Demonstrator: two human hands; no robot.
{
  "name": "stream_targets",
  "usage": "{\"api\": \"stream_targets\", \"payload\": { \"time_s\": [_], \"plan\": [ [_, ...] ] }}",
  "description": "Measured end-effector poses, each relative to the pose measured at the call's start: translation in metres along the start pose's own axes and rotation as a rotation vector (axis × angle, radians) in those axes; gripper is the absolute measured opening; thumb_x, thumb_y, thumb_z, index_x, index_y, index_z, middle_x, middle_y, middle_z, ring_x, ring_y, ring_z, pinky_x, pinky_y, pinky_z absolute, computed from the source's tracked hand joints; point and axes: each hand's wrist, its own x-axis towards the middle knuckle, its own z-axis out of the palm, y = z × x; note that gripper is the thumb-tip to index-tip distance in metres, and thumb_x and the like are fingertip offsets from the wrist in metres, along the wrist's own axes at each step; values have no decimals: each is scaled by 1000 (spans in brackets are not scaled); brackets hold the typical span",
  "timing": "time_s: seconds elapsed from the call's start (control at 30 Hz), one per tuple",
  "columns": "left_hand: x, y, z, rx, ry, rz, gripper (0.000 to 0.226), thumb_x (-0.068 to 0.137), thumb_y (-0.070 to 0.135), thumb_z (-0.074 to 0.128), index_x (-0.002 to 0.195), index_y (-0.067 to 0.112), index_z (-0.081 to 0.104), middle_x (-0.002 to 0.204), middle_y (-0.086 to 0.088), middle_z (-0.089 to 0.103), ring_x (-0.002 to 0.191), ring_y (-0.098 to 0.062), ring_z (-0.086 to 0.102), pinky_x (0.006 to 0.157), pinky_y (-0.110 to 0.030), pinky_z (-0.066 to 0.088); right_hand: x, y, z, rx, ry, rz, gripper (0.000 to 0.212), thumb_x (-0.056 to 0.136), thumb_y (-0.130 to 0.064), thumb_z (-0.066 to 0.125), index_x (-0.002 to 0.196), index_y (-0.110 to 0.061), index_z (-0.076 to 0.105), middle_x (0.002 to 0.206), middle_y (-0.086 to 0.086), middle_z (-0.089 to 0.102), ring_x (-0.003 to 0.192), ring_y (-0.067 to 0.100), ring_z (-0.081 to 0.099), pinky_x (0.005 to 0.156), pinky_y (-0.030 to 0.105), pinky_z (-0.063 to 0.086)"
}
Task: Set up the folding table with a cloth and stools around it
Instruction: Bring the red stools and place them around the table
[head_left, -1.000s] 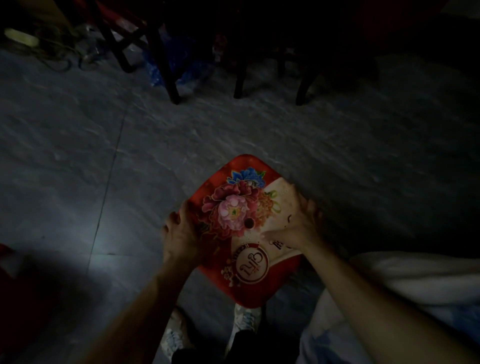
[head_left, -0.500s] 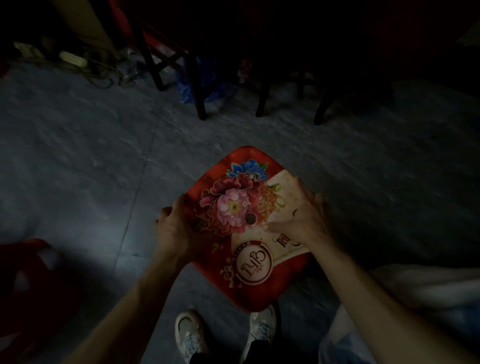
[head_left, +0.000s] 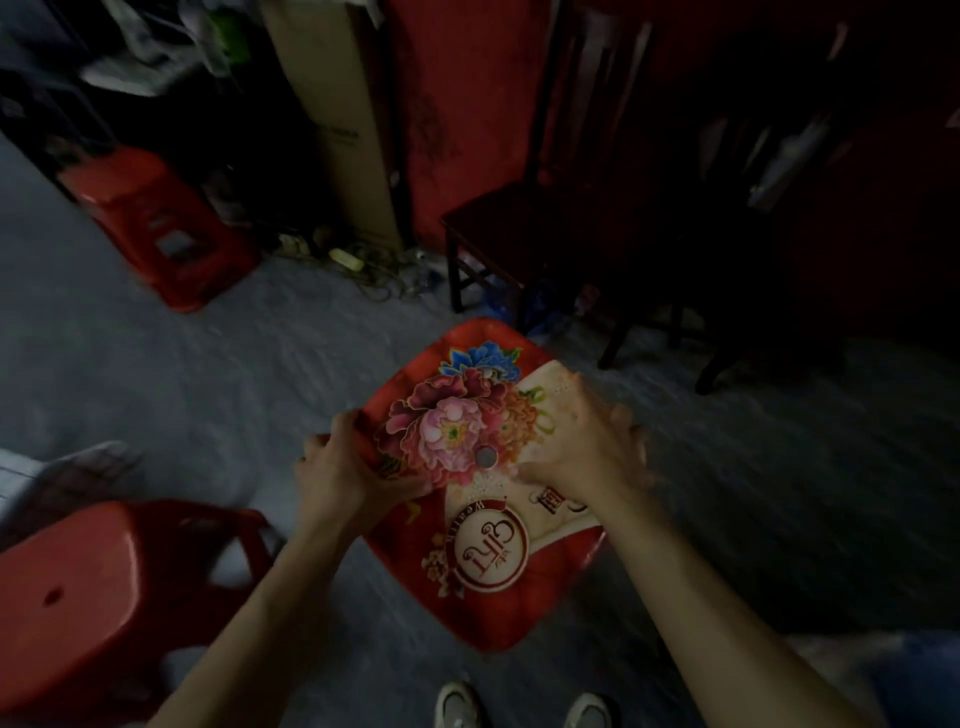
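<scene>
A red plastic stool (head_left: 483, 483) with a flower print and a round emblem on its seat is in front of me, above the grey floor. My left hand (head_left: 343, 473) grips its left edge, thumb on top and fingers curled under the rim. My right hand (head_left: 587, 441) holds the right edge, fingers wrapped over the side. The stool's legs are hidden under the seat. A plain red stool (head_left: 104, 597) stands at the lower left. Another red stool (head_left: 156, 218) stands at the far left by the wall.
A dark wooden chair (head_left: 519, 223) stands straight ahead against a red wall, with more dark furniture to its right. Cables and small clutter (head_left: 358, 265) lie on the floor by a tall cardboard box (head_left: 332, 119). My shoes (head_left: 457, 706) are at the bottom edge.
The view has swung up and left, bringing the two other red stools and the chair into sight. The flowered stool stays in both hands and looks higher and closer.
</scene>
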Motion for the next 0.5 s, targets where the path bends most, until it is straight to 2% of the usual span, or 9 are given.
{"api": "stream_targets", "payload": {
  "time_s": [0.13,0.2,0.27,0.4,0.5],
  "plan": [
    [-17,-14,-76,-63,53,-53,125,22,78,79,131,35,38,122,-11,51,110,-33,54,89,-51,53,-46,-64,-25,-8,44,-126,130,46,-60,89,146,-46,7,151,8,26,139,41,26,100,69,35],
    [-27,-20,-103,-81,85,-65,117,30,70,85,131,33,39,122,-11,48,112,-33,51,92,-52,51,-58,-90,-32,-51,57,-186,127,50,-59,89,149,-40,11,150,6,32,139,37,28,104,61,35],
    [-35,-26,-128,-94,132,-75,111,35,65,88,130,33,40,122,-11,47,113,-34,50,93,-53,50,-69,-115,-39,-98,92,-233,130,46,-64,86,149,-38,10,148,7,36,136,36,31,104,58,36],
    [-26,-40,-155,-152,172,-102,117,21,79,79,124,40,38,118,-6,50,108,-32,55,83,-52,56,-68,-154,-44,-142,93,-310,135,43,-70,83,150,-39,8,148,9,37,133,38,33,103,59,37],
    [-14,-40,-167,-156,203,-107,116,23,80,78,124,41,37,117,-5,49,107,-32,54,81,-52,56,-54,-177,-47,-165,118,-366,137,39,-74,81,149,-40,7,150,6,39,132,37,34,104,55,36]
  ]
}}
